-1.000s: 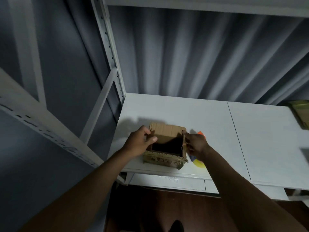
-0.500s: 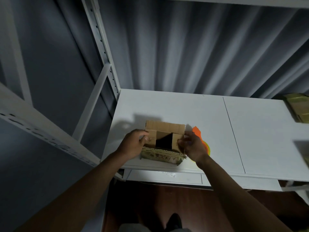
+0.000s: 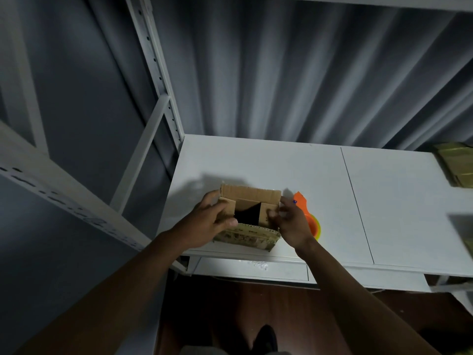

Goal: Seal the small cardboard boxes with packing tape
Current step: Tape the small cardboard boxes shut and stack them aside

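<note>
Nearest to the camera, two bare forearms reach forward over a dark wooden floor [image 3: 230, 303] toward a white tabletop [image 3: 399, 206]. At the front edge of this tabletop stands a small cardboard box [image 3: 249, 217], its top not closed: the far flap stands up, the two side flaps lean inward, and a dark gap shows between them. Both hands are at the box, one on each side. The left hand [image 3: 211, 221] lies on the left side flap with fingers nearly straight and the thumb along the near edge, pressing it down. The right hand [image 3: 290, 221] is at the right side flap with fingers bent; it is blurred, so I cannot tell if it pinches the flap or only touches it. Just beside the right hand, partly hidden by it, lies an orange tape dispenser [image 3: 303, 207] with a yellow-green roll. Farther right, at the tabletop's edge, lie some flat cartons [image 3: 455, 165]. Behind all hangs a grey curtain [image 3: 294, 73], and a white metal rack [image 3: 158, 80] rises at the left.
</note>
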